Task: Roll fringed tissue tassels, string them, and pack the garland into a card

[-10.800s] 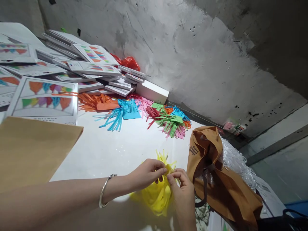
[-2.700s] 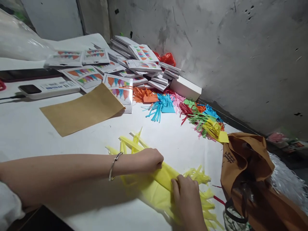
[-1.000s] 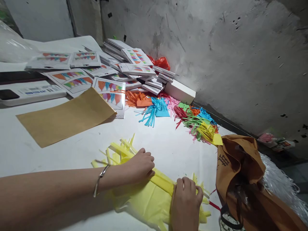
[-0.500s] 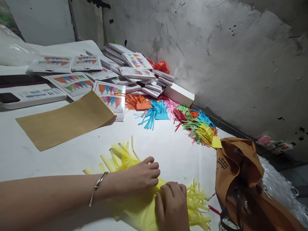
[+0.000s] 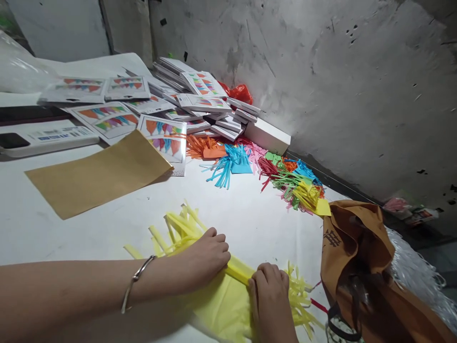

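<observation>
A sheet of yellow tissue paper with fringed ends lies on the white table before me. Its upper edge is folded into a narrow band between my hands. My left hand, with a silver bracelet at the wrist, reaches in from the left, fingers curled down over that band. To its right, my right hand closes on the same fold, thumb toward the left. Both palms hide the parts of the paper beneath them. Loose strips fan out beyond each hand.
Behind lie fringed tissue bundles, such as a blue one and a yellow one. Flat printed packs are heaped by the wall. A brown card sheet rests at left; a brown bag stands at right.
My hands have moved apart, the right one rightward and the left slightly leftward. A narrow folded band of yellow tissue paper now shows between them.
</observation>
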`<action>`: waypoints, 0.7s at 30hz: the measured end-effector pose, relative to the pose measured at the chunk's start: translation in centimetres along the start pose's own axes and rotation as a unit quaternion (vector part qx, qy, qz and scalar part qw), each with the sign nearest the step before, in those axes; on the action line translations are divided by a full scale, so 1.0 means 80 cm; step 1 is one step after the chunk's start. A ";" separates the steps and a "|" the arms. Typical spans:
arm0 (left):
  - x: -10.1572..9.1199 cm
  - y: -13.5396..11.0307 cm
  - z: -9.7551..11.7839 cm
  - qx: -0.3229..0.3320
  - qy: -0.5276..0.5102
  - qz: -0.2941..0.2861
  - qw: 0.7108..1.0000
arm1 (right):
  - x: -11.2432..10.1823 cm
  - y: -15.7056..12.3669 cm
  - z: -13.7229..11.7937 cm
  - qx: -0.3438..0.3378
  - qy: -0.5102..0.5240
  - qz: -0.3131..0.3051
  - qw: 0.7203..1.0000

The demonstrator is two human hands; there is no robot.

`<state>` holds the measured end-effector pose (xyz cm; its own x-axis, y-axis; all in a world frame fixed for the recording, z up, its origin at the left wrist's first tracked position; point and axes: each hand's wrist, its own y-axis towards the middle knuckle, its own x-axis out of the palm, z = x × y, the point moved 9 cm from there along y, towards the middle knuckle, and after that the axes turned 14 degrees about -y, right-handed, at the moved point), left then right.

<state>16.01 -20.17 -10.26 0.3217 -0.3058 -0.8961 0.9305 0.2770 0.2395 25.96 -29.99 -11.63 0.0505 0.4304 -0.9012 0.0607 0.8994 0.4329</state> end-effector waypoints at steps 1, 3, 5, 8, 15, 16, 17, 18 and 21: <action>0.000 -0.001 -0.003 -0.021 0.004 0.005 1.000 | 0.001 0.001 -0.001 0.006 -0.023 0.002 1.000; 0.002 -0.001 -0.008 -0.052 0.013 0.005 0.999 | 0.004 0.004 -0.003 0.018 -0.067 0.011 0.998; 0.007 0.001 -0.012 -0.069 0.023 -0.008 0.997 | 0.006 0.005 0.000 0.038 -0.090 0.011 0.995; 0.008 0.005 -0.013 -0.059 0.031 -0.011 0.998 | 0.001 0.004 0.008 0.076 -0.073 0.015 0.994; 0.014 0.006 0.019 0.073 0.027 -0.045 0.996 | -0.018 0.007 -0.027 0.009 0.076 0.087 0.993; 0.013 0.005 0.022 0.078 0.034 -0.044 0.995 | -0.014 0.007 -0.031 0.009 0.088 0.087 0.992; 0.013 0.004 0.025 0.082 0.043 -0.040 0.995 | -0.009 0.007 -0.033 0.012 0.092 0.087 0.992; 0.012 0.003 0.027 0.087 0.051 -0.033 0.994 | -0.003 0.007 -0.034 0.014 0.091 0.084 0.992; 0.009 0.002 0.032 0.110 0.076 -0.008 0.991 | 0.011 0.009 -0.037 0.004 0.086 0.072 0.994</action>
<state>16.83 -22.64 -9.89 0.2915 -0.1638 -0.9424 0.9565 0.0634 0.2849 23.07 -28.77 -12.16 -0.1118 0.5623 -0.8193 0.0722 0.8269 0.5577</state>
